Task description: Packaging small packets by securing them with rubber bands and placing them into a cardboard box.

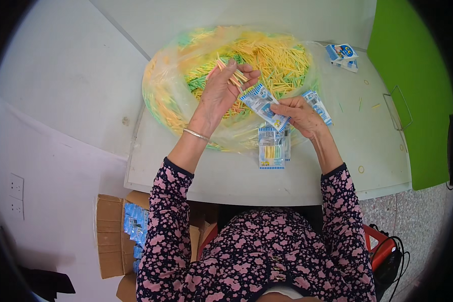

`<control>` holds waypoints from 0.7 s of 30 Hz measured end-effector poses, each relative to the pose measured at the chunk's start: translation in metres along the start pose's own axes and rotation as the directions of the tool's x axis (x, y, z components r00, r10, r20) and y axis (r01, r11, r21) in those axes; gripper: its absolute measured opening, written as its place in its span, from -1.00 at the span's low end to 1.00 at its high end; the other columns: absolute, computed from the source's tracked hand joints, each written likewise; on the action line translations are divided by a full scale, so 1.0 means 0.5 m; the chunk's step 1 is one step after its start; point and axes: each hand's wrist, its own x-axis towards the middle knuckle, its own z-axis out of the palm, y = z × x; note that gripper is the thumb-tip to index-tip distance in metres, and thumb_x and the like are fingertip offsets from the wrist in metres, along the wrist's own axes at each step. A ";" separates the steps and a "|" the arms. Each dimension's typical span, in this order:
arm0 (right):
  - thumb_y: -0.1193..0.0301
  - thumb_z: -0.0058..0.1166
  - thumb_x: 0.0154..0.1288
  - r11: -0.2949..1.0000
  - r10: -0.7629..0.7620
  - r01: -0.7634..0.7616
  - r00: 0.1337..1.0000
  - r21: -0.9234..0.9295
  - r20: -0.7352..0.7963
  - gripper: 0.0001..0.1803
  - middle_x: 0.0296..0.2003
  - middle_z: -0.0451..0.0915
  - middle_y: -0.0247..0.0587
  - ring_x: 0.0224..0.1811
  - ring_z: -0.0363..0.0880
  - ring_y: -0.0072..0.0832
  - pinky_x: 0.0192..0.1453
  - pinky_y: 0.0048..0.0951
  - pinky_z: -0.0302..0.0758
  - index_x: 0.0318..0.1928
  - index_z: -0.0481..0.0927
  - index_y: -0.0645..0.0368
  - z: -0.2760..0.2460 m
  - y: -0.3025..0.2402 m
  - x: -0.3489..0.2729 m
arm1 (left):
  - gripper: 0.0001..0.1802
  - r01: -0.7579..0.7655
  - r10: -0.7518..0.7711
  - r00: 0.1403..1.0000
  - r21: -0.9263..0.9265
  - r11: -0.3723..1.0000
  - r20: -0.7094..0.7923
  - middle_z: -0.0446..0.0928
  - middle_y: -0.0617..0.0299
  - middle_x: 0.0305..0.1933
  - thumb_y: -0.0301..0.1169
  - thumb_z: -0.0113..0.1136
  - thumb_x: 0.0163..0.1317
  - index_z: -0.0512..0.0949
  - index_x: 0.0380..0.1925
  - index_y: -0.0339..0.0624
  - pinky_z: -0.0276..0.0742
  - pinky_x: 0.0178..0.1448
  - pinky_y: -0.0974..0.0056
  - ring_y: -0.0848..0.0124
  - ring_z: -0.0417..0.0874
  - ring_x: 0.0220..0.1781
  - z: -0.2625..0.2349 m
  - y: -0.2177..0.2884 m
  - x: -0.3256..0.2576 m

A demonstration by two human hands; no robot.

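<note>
My left hand is closed round a small bunch of thin pastel sticks, which poke out between thumb and fingers. Between its thumb and fingers, my right hand grips a blue-and-white packet, tilted with its upper end just below the left hand. Whether that end is unsealed, I cannot tell. Beneath both hands lies a big clear plastic bag, its mouth spread wide over a heap of yellow, green and orange sticks. Another packet lies partly behind my right hand.
Nearer me on the white table, overlapping packets show sticks through a window. More packets lie far right, by a green panel with a wire handle. Rubber bands are scattered rightward. A cardboard box of blue packets stands lower left.
</note>
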 end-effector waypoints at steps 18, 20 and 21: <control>0.35 0.18 0.17 0.980 0.034 -0.047 0.997 0.191 0.070 -0.75 -0.34 0.63 -0.33 -0.35 0.55 -0.69 -0.27 -0.63 0.45 -0.22 0.63 0.27 -0.003 0.024 -0.025 | -0.61 -0.077 0.043 0.995 0.428 0.901 0.089 0.54 0.15 -0.19 -0.15 -0.12 0.36 0.47 -0.18 -0.29 0.44 0.00 0.34 0.45 0.54 -0.11 0.067 -0.053 -0.066; 0.35 0.17 0.17 0.979 0.021 -0.034 0.998 0.202 0.067 -0.75 -0.35 0.63 -0.33 -0.35 0.55 -0.69 -0.28 -0.63 0.45 -0.22 0.63 0.28 0.000 0.024 -0.026 | -0.61 -0.037 0.010 0.998 0.402 0.915 0.070 0.54 0.17 -0.20 -0.15 -0.11 0.36 0.48 -0.19 -0.28 0.42 0.01 0.35 0.46 0.53 -0.11 0.064 -0.050 -0.070; 0.35 0.17 0.17 0.979 0.021 -0.034 0.997 0.202 0.068 -0.75 -0.35 0.63 -0.33 -0.35 0.55 -0.69 -0.28 -0.63 0.45 -0.22 0.63 0.28 0.001 0.023 -0.027 | -0.62 0.001 -0.023 0.998 0.374 0.927 0.053 0.54 0.20 -0.20 -0.15 -0.11 0.36 0.49 -0.20 -0.28 0.41 0.02 0.36 0.48 0.52 -0.11 0.063 -0.049 -0.070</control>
